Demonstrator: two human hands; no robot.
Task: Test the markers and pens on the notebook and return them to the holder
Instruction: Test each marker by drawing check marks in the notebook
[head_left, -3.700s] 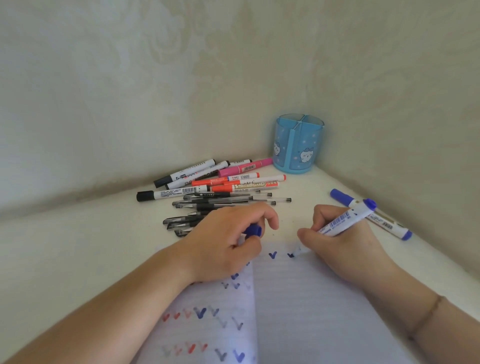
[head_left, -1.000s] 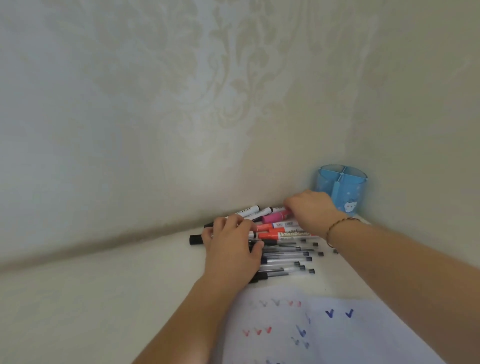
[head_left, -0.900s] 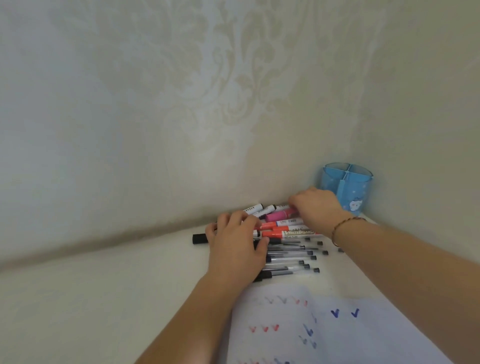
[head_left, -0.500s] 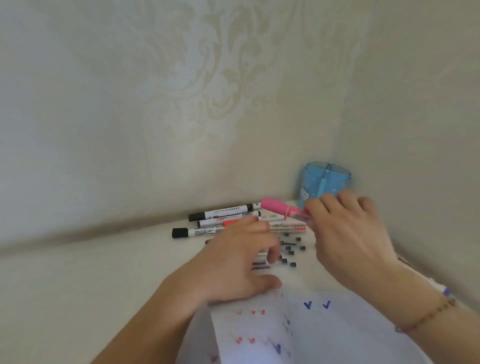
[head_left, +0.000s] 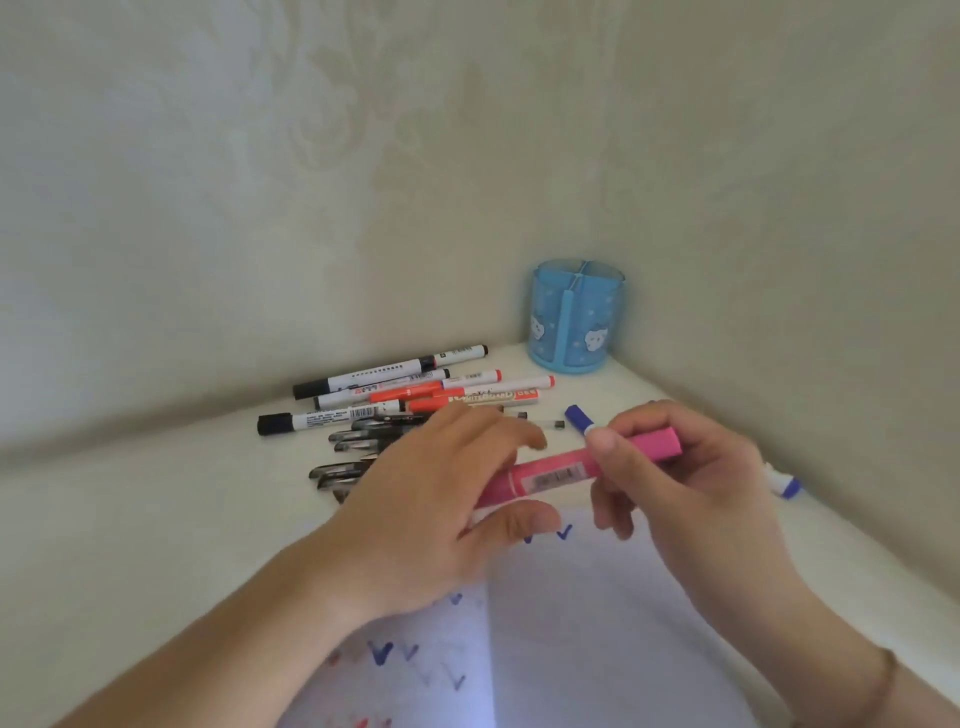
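Note:
A pink marker (head_left: 558, 472) is held level above the top of the open notebook (head_left: 613, 639). My right hand (head_left: 696, 499) grips its right end, thumb on top. My left hand (head_left: 436, 514) closes thumb and fingers round its left end, which is hidden inside the hand. The notebook pages carry red, blue and grey tick marks. The blue pen holder (head_left: 576, 322) stands in the far corner, with nothing showing above its rim. A pile of black, red and clear pens and markers (head_left: 410, 402) lies behind my left hand.
Two blue-capped markers lie on the white surface to the right, one (head_left: 577, 417) behind my right thumb, the other (head_left: 785, 484) past my right hand. Walls close in at the back and on the right.
My right hand lifted the pink marker out of the pile and brought it back over the notebook. My left hand left the pile and took hold of the marker's other end.

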